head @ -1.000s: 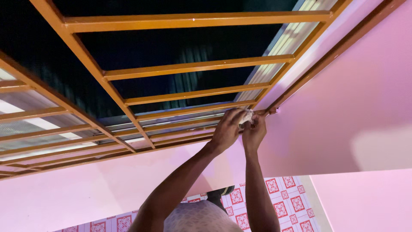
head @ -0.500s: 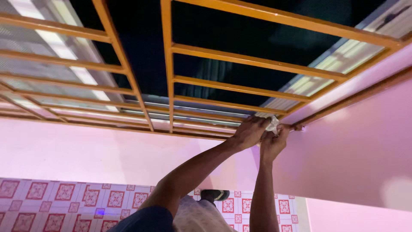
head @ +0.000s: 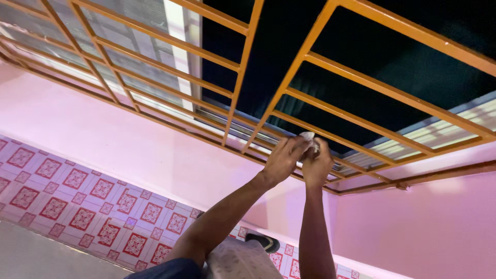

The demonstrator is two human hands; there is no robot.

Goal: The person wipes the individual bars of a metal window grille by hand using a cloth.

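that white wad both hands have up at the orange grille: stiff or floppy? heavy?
The wad looks crumpled and bunched, so probably soft and floppy, like cloth or paper. It is small, pinched between the left hand and right hand overhead, so likely very light. The grille bars look rigid; the wad should deform against them.

Both arms reach up to an orange metal grille overhead. The left hand and right hand meet at a bar near the grille's lower edge, together pressing a small white wad. Pink wall runs below the grille, above red-patterned tiles.
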